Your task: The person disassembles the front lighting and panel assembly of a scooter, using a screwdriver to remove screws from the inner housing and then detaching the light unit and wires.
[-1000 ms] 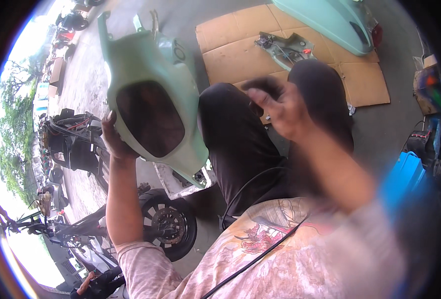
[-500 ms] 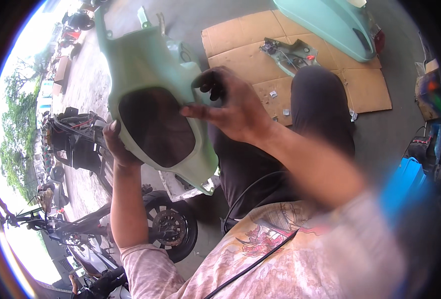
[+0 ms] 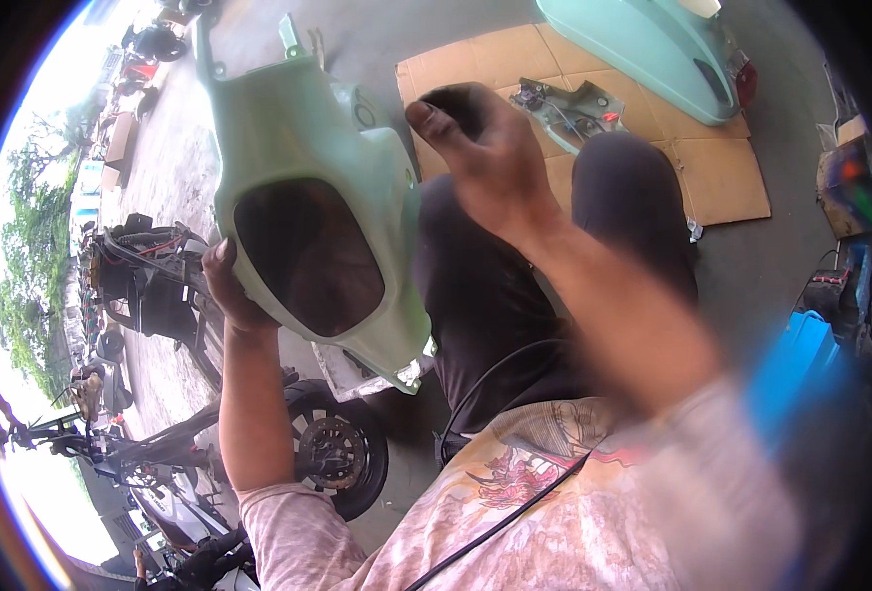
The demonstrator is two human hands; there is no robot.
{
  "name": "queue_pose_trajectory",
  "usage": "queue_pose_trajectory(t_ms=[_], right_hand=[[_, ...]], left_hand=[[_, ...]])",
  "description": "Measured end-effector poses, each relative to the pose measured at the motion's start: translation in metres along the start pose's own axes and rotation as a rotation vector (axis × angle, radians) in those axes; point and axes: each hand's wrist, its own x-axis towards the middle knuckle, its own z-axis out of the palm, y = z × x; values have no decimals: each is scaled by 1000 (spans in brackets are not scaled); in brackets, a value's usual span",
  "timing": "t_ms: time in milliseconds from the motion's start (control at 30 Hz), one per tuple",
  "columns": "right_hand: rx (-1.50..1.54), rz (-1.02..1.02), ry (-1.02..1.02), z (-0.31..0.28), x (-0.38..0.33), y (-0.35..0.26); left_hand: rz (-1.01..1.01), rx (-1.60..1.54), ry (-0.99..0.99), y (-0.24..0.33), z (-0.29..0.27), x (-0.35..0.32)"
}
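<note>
Left fingers (image 3: 221, 264) hold panel (image 3: 273, 128) | pale green | dark rounded inset (image 3: 310, 258)

left hand (image 3: 236, 293) partly hidden behind green panel (image 3: 283, 128), right sleeve (image 3: 717, 473) blurred, turquoise fairing (image 3: 633, 49) cropped at top

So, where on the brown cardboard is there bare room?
The flat brown cardboard is bare right of the black-trousered right knee and upper left of the grey wired plastic part; the glossy mint-green panel crowds its upper right.
</note>
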Motion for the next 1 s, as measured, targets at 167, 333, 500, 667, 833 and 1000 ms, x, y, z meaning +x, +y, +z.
queue_pose_trajectory(t_ms=[167, 333, 500, 667, 833, 1000], right_hand=[[52, 32, -4, -27, -13, 5], [82, 130, 90, -79, -30, 12], [190, 155, 239, -131, -38, 4], [208, 81, 358, -151, -47, -16], [44, -122, 471, -210, -58, -21], [-40, -332, 251, -196, -79, -73]], left_hand=[[-41, 181, 32, 25, 7, -5], [-42, 854, 187, 9, 74, -12], [32, 979, 190, -44, 92, -25], [148, 1551, -102, -67, 111, -25], [-59, 1727, -186, -109, 120, -39], [-45, 1864, -238, -128, 132, -44]])
